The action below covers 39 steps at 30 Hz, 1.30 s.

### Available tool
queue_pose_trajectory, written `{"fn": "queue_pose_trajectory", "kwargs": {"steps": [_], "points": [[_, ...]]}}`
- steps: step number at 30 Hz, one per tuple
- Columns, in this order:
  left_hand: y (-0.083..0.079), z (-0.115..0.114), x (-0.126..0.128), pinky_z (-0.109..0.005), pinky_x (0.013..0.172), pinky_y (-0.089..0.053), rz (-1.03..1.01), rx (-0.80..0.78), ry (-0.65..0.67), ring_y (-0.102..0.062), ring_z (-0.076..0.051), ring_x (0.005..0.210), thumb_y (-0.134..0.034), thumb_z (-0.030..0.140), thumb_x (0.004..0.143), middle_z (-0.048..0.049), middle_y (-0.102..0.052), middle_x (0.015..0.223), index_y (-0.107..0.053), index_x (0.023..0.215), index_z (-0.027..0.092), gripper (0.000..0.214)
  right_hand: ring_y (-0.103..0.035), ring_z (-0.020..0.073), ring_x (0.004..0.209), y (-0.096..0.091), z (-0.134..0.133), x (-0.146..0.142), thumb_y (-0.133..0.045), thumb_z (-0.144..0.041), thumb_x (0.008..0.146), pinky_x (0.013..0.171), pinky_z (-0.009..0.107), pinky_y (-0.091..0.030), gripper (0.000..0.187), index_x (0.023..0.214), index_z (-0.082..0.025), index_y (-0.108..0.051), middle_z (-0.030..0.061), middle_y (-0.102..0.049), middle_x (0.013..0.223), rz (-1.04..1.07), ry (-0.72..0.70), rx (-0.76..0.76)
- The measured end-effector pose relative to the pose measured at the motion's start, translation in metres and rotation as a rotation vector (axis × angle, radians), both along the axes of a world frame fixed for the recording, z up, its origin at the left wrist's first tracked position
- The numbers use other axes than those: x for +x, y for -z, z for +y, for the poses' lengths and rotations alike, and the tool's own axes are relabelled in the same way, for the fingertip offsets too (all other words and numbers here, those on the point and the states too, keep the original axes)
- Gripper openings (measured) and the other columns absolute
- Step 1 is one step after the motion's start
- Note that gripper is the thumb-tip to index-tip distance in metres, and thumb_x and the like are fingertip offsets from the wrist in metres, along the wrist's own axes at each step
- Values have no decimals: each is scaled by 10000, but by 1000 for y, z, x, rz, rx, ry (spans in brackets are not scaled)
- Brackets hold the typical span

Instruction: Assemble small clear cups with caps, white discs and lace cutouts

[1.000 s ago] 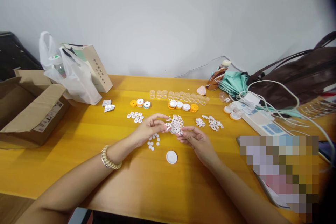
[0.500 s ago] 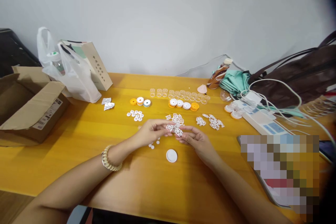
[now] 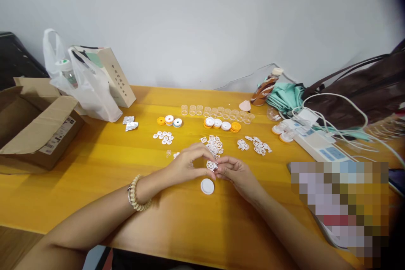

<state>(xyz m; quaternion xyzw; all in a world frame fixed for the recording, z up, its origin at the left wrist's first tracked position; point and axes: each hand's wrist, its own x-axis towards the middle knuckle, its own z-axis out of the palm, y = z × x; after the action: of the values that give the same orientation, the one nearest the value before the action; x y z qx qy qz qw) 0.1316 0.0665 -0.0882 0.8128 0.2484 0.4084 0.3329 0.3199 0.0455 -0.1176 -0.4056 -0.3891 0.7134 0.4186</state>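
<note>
Between my fingertips is a small white openwork plastic piece [image 3: 211, 165], gripped from both sides above the table. My left hand [image 3: 193, 162], with a beaded bracelet on its wrist, pinches its left side. My right hand [image 3: 236, 173] pinches its right side, and the fingers partly cover it. Just below the hands lies a round white lid [image 3: 207, 186]. Behind them spreads a pile of similar white openwork pieces [image 3: 215, 143]. More such pieces [image 3: 260, 147] lie to the right. Several small white discs [image 3: 164, 136] rest left of the pile.
Clear plastic cups [image 3: 221, 112] stand in a row at the back, with white and orange round caps [image 3: 217, 123] before them. A cardboard box [image 3: 41, 135] and plastic bag [image 3: 91, 88] are left. A power strip [image 3: 319, 141], bottle [image 3: 265, 88] and dark bag [image 3: 357, 80] are right.
Half a second ago each hand held a white openwork piece, the two close together. Now they appear as one overlapping piece, slightly lower, and my left hand has moved a little right and down.
</note>
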Motion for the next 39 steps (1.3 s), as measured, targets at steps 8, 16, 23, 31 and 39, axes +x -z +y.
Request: {"fn": "queue_pose_trajectory", "kwargs": {"steps": [8,16,23,31,39], "points": [[4,2,0,-286,775,-431,19,-4,13,-545,-147,834,-705,271,695,-49,-611,853,-589,874,147,246,-621,77,584,-1,-5,-3,-778,-256,593,618,200,-492,192,744,-203,-671,-22,-697,667,27,2,-7],[7,1,1,-304,778,-430,65,-6,-30,-553,-160,838,-688,303,711,-58,-615,857,-586,842,146,229,-622,81,597,1,-5,-3,-759,-256,625,623,201,-495,164,747,-197,-666,-17,-694,658,7,10,29],[11,-2,1,-304,812,-435,56,-107,-58,-560,-163,889,-678,300,725,-67,-615,935,-606,947,156,275,-644,108,631,-3,-5,-7,-775,-291,589,698,255,-524,193,718,-205,-659,-18,-698,693,9,109,-7],[14,1,8,-188,510,-387,39,-477,-193,-499,-72,574,-607,332,769,-24,-632,749,-624,847,136,212,-677,158,757,-2,-6,-9,-771,-297,595,760,289,-529,209,735,-201,-649,8,-713,770,26,160,-61],[13,0,8,-180,538,-375,41,-544,-154,-506,-77,622,-600,276,760,-13,-601,724,-612,818,124,164,-676,138,725,0,-7,-10,-763,-275,613,754,266,-523,174,721,-197,-651,3,-712,717,51,145,-54]]}}
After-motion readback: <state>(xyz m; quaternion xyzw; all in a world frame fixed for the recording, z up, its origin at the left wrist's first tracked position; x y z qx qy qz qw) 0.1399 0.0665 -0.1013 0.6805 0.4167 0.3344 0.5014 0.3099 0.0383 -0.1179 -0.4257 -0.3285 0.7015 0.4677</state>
